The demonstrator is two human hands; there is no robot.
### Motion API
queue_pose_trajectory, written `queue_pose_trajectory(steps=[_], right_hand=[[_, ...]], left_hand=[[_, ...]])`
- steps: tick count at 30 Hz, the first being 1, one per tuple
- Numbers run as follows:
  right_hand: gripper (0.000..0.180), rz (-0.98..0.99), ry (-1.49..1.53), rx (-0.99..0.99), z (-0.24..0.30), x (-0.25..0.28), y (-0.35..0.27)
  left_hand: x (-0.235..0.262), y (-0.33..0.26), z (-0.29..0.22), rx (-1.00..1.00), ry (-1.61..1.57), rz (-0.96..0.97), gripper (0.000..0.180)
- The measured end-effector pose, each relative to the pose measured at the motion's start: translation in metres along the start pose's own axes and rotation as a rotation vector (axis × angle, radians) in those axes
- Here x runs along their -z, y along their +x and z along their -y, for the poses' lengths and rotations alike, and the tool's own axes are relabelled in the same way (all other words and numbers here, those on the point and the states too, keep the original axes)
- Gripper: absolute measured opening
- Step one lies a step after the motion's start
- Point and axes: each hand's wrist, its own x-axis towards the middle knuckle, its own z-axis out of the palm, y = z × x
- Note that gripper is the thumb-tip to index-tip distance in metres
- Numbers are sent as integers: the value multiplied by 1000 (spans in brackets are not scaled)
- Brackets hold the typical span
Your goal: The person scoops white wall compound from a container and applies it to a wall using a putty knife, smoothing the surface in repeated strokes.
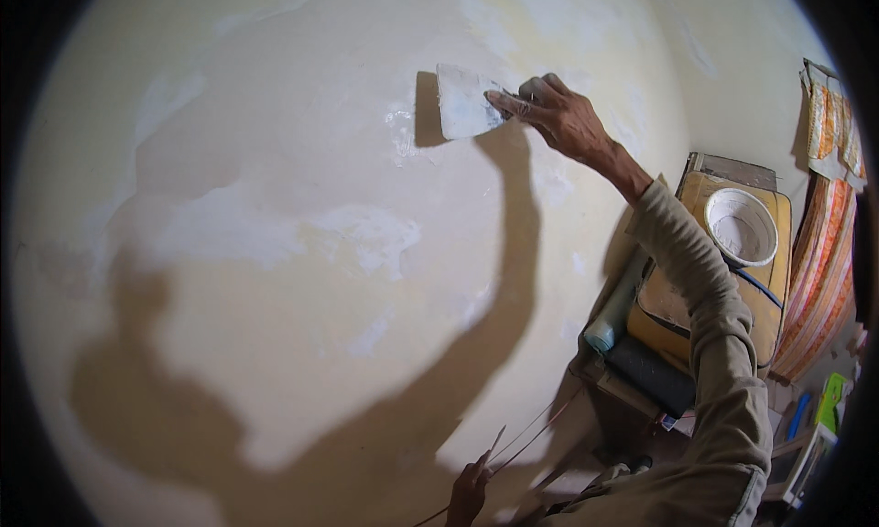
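My right hand (572,119) is closed round the handle of a wide putty knife (465,101), its forefinger stretched along the blade. The broad blade is smeared with white filler and stands close to the wall, casting a dark shadow to its left; whether its edge touches cannot be told. Beside the blade is a wet, shiny white patch (403,131) on the wall. Low in the view, my left hand (469,492) is closed on a thin, blade-like tool (497,441), seen nearly edge-on. Its handle is hidden in the fingers.
The cream wall (366,298) carries several whitish filler patches. At right, a white bucket (742,227) sits on a yellow-brown case (778,293). Below are rolled material (609,328) and a dark roll (648,373). An orange striped curtain (819,261) hangs farther right. Thin cords (540,431) run near my left hand.
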Motion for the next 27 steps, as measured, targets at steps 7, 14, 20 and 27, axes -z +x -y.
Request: queue_pose_trajectory(steps=[7, 14, 20, 27], right_hand=[[65, 61, -181, 31, -59, -15, -5], [62, 143, -34, -222, -81, 6, -77], [40, 129, 319, -355, -23, 45, 13], [46, 341, 420, -537, -1, 55, 74]], left_hand=[[-10, -20, 13, 269, -119, 124, 47], [-38, -50, 68, 323, -217, 122, 52], [-43, -33, 52, 160, -313, 126, 43], [-61, -46, 37, 206, -466, -95, 37]])
